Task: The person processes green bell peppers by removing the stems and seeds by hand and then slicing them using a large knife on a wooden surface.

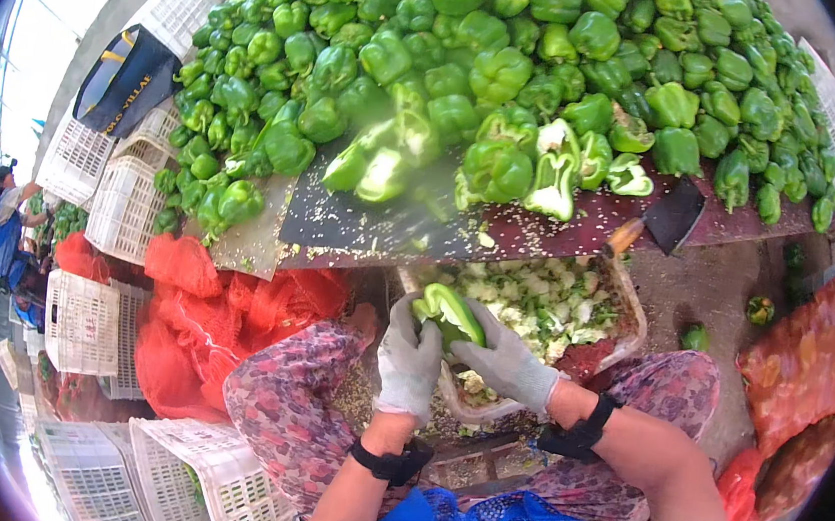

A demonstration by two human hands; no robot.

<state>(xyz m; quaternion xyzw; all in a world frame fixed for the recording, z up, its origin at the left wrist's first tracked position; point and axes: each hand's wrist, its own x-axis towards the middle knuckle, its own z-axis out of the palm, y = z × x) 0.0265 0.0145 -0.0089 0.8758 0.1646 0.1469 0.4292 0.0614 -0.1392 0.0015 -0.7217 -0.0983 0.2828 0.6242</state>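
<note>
Holding a cut pepper (451,311) in both hands (405,360), we see heaped peppers (501,73) at twelve o'clock. The knife (671,220) lies at two o'clock.

Red mesh sacks (183,343) beside white crates (84,334) — navy bag (117,96) farther off

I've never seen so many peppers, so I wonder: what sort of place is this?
Probably a workplace where vegetables get prepared in bulk. There's a huge heap of green peppers, lots of white crates on the left, and a tub of pale pepper cores.
</note>
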